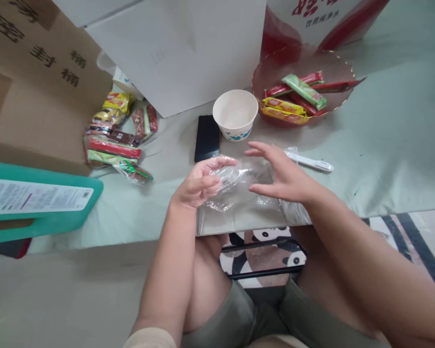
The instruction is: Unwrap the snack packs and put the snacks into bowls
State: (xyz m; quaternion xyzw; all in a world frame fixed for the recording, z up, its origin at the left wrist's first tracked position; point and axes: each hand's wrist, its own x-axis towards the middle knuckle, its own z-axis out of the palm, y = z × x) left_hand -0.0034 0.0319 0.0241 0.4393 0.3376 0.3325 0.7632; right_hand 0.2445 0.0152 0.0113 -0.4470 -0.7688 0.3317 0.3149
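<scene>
Biggest first: pale green tablecloth covers the table in front of you, with one brown cardboard box at far left, one white box at the back and one red-and-white carton behind the plate. One teal package with a white label lies at the left edge.

One red glass plate at back right holds wrapped snack bars, about six, the exact count is unclear where they overlap. A second pile of wrapped snacks sits at left, roughly eight, also overlapping.

One black phone lies flat, just beside one white paper bowl, upright. One white plastic utensil lies to the right of your hands.

Clear plastic bag lies crumpled at the near table edge, between your hands.

Your left hand is half curled, fingers pinching the bag's left side. Your right hand is spread flat and open, fingers straight, over the bag's right part; whether it touches the bag can't be told.
</scene>
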